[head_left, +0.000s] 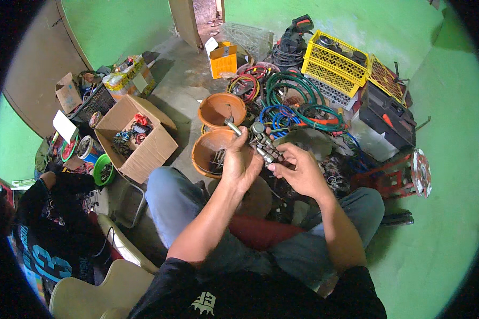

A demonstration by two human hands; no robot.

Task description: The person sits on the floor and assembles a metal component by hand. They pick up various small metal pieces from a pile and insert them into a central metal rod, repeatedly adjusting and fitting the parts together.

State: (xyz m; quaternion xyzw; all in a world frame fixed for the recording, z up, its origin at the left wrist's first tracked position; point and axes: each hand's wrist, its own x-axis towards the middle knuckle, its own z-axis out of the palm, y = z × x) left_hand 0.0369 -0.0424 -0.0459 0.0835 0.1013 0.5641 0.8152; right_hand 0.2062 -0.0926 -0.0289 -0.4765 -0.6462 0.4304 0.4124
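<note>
In front of my knees my left hand [239, 166] is cupped palm up, its fingers wrapped under a cluster of metal pieces [262, 142] that look like tool sockets and short fittings. One shiny cylindrical piece [233, 127] sticks out past the thumb. From the right, my right hand [303, 171] meets the cluster with thumb and fingers pinched at a short metal socket-like piece [267, 156]. Just beyond my left hand stand two orange-brown bowls; the nearer bowl [199, 154] contains metal rods or bits, the farther bowl [222, 118] a slim tool.
A cardboard box [159, 143] with cables stands left, beside a green bowl [97, 173]. Coiled hoses [292, 87], yellow crates [332, 59] and a black toolbox [386, 125] crowd the far right. A red stool [418, 173] lies near the wall. Another person [53, 228] sits left.
</note>
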